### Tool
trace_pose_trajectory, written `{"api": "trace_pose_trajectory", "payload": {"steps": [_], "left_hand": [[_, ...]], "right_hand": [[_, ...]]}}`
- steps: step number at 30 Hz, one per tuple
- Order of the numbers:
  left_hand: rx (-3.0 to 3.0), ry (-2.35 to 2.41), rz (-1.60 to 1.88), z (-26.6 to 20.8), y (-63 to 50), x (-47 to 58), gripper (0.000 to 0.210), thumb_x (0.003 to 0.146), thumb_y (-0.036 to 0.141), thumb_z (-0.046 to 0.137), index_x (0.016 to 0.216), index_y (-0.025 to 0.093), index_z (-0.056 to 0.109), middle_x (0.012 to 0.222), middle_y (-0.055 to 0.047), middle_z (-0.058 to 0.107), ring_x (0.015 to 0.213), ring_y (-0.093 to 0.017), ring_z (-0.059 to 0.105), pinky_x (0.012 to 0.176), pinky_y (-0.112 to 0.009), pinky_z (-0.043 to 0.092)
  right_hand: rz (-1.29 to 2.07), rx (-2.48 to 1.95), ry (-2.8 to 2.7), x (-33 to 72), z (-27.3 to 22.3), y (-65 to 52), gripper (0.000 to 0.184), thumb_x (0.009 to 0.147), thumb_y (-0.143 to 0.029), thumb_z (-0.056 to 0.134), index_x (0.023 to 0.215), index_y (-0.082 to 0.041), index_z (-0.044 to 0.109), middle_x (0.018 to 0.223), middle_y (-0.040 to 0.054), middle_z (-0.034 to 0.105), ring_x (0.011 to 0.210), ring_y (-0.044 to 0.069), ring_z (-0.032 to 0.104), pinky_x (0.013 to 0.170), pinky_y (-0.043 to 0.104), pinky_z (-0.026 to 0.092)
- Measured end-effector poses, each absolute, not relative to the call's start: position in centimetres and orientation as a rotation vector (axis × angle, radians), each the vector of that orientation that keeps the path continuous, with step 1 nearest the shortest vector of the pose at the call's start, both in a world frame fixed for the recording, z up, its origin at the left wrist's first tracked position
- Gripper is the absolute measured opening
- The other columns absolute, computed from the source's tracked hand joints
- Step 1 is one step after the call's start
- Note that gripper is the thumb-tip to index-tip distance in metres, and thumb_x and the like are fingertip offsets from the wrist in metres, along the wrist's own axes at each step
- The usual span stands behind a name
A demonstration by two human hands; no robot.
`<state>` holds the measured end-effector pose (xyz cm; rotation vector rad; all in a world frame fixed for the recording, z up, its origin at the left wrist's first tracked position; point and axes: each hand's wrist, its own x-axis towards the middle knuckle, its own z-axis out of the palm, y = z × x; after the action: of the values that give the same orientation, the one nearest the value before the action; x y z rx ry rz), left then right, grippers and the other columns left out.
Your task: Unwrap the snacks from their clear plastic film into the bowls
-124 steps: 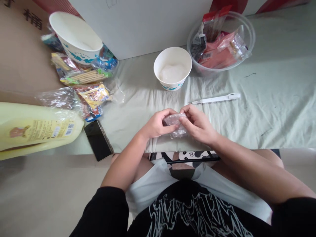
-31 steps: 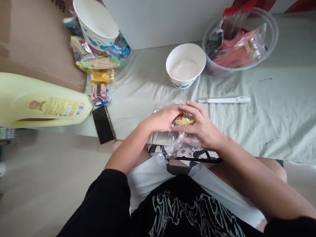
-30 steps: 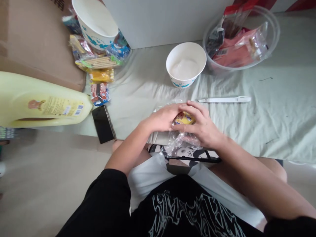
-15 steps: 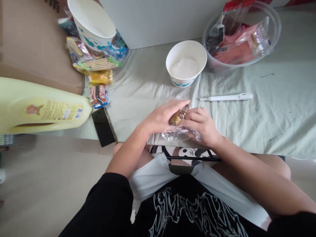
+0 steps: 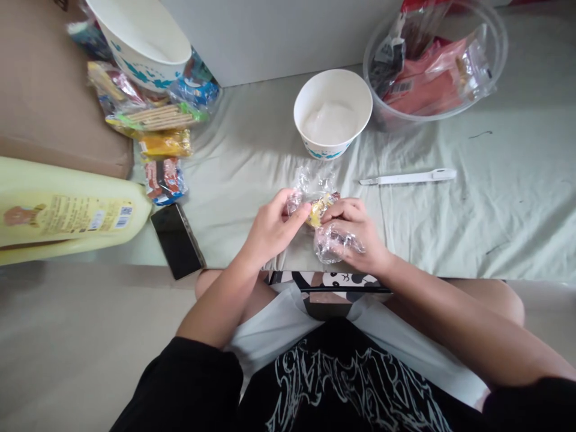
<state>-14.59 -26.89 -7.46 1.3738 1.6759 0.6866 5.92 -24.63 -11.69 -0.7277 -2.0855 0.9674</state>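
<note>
Both hands are meeting just above or on the near edge of the cloth-covered desk (image 5: 531,180), around mid-width, gripping one small yellow packet (image 5: 316,211) along with crinkled clear plastic film (image 5: 333,245). Left hand (image 5: 273,225) is pinching the packet's left end plus some film, thumb toward the viewer. Right hand (image 5: 359,235) is curling its fingers over the right end, film bunching out below them; its thumb isn't showing clearly. Can't tell whether the packet is touching the desk. Past the hands, a paper bowl (image 5: 327,151) is sitting upright toward the far edge, holding something whitish (image 5: 330,123). White craft knife (image 5: 411,177) is lying right of the hands, blade end pointing left. Clear plastic tub (image 5: 434,116) is standing by the far edge, just beside the bowl, holding pink packets (image 5: 425,90) and a dark pouch (image 5: 390,60). Far-left area: bigger paper bowl (image 5: 146,75) is sitting among snack packs (image 5: 193,90); a bag of thin sticks (image 5: 155,117), a yellow pack (image 5: 166,143) and a red-and-blue pack (image 5: 165,181) are lining up nearer. Black phone (image 5: 177,241) is overhanging the near edge, just beside a pale-yellow bottle (image 5: 72,204).
</note>
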Motion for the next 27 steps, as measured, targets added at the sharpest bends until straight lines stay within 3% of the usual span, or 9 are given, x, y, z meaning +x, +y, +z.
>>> {"api": "trace_pose_trajectory", "payload": {"steps": [3,7,13,17,20,23,25,27], "left_hand": [[1.279,1.438,0.930,-8.9,-26.1,-13.7,0.025,0.089,0.044,0.066,0.100,0.023,0.057,0.099,-0.003,0.068,0.093,-0.017,0.066,0.082,-0.029,0.051],[1.336,1.192,0.944,-9.9,-25.2,-12.9,0.027,0.096,0.044,0.059,0.083,0.023,0.047,0.084,-0.002,0.062,0.099,-0.019,0.067,0.088,-0.032,0.052],[1.362,1.197,1.064,-10.9,-24.9,-12.3,0.036,0.098,0.056,0.056,0.085,0.024,0.046,0.072,0.003,0.054,0.063,-0.012,0.055,0.063,-0.027,0.046],[1.295,1.196,1.104,-11.5,-25.1,-11.9,0.035,0.096,0.057,0.060,0.093,0.024,0.050,0.070,0.004,0.060,0.058,-0.010,0.056,0.056,-0.023,0.043],[1.360,1.187,1.059,-11.4,-25.3,-11.9,0.032,0.099,0.055,0.057,0.099,0.022,0.056,0.081,0.000,0.070,0.067,-0.012,0.066,0.060,-0.024,0.049],[1.540,1.212,1.011,-11.1,-25.6,-12.1,0.036,0.103,0.052,0.046,0.105,0.021,0.064,0.095,-0.005,0.075,0.080,-0.015,0.072,0.070,-0.027,0.054],[1.603,1.168,0.948,-10.9,-25.9,-12.3,0.042,0.104,0.054,0.042,0.114,0.020,0.065,0.101,-0.007,0.077,0.087,-0.018,0.074,0.075,-0.029,0.057],[1.650,1.122,0.875,-11.0,-26.1,-12.5,0.052,0.095,0.062,0.056,0.125,0.020,0.061,0.113,-0.010,0.077,0.097,-0.023,0.076,0.082,-0.033,0.060]], "right_hand": [[0.932,-0.693,-2.099,5.8,-11.9,-24.8,0.020,0.099,-0.042,0.060,0.099,-0.026,0.072,0.104,0.0064,0.066,0.107,0.023,0.056,0.102,0.042,0.047],[0.952,-0.597,-2.107,5.8,-11.9,-24.6,0.017,0.099,-0.038,0.060,0.102,-0.026,0.071,0.107,0.0074,0.066,0.112,0.025,0.055,0.102,0.043,0.048],[0.955,-0.652,-2.018,5.7,-11.9,-24.9,0.017,0.095,-0.042,0.065,0.099,-0.025,0.069,0.100,0.0053,0.065,0.103,0.022,0.059,0.097,0.041,0.049],[1.076,-0.858,-1.880,5.7,-11.3,-24.8,0.022,0.088,-0.043,0.073,0.091,-0.023,0.065,0.092,0.0038,0.063,0.092,0.021,0.060,0.085,0.038,0.050],[1.243,-1.015,-1.801,5.8,-10.6,-24.4,0.023,0.087,-0.037,0.074,0.079,-0.021,0.058,0.076,-0.0007,0.058,0.073,0.015,0.055,0.070,0.031,0.046],[1.284,-1.128,-1.781,6.0,-10.2,-24.1,0.030,0.087,-0.037,0.072,0.071,-0.021,0.053,0.061,-0.0054,0.045,0.056,0.010,0.042,0.056,0.026,0.037],[1.184,-1.164,-1.796,6.1,-10.3,-24.0,0.032,0.087,-0.038,0.072,0.070,-0.022,0.051,0.060,-0.0053,0.043,0.056,0.010,0.041,0.056,0.026,0.037],[1.014,-1.187,-1.781,6.1,-10.6,-24.0,0.029,0.085,-0.040,0.075,0.075,-0.022,0.053,0.071,-0.0014,0.052,0.065,0.013,0.048,0.062,0.028,0.043]]}}
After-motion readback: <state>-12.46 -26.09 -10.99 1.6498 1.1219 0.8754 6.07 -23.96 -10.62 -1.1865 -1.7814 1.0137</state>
